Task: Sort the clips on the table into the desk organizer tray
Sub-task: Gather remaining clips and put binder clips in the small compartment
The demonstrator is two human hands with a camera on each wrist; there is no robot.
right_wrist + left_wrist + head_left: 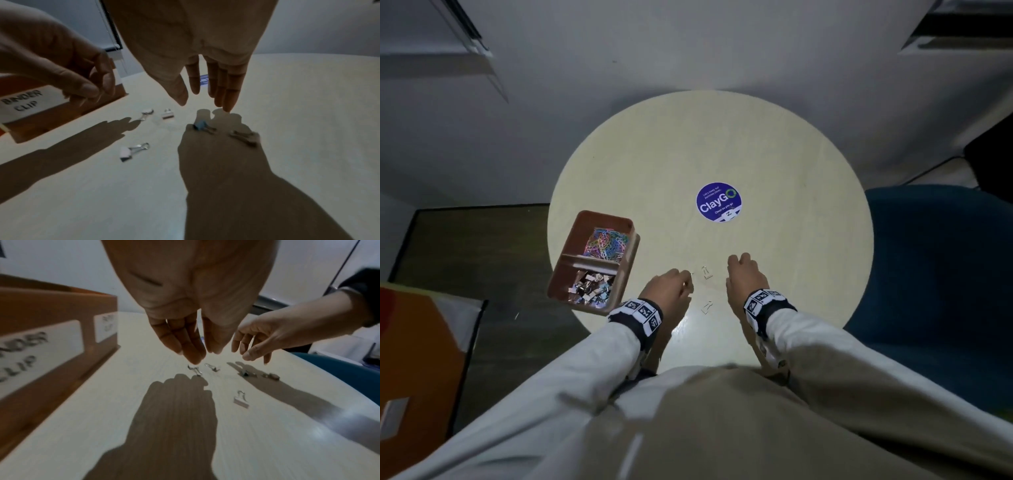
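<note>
Several small binder clips lie loose on the round table (774, 154) between my hands. My left hand (202, 355) hangs with straight fingers and thumb close together just over a silver clip (194, 369), holding nothing. My right hand (201, 104) hovers with straight fingers above a blue clip (200, 125) and a silver one (244, 136). Two white clips (167, 115) (131, 151) lie nearer me. The brown organizer tray (635, 241) sits to the left, with coloured paper clips in its far compartment and binder clips in the near one labelled "BINDER CLIP" (22, 102).
A round blue sticker (718, 202) marks the table's middle. The tray overhangs the table's left edge. A blue chair (941, 274) stands at the right, and an orange object (417, 359) lies on the floor at the left.
</note>
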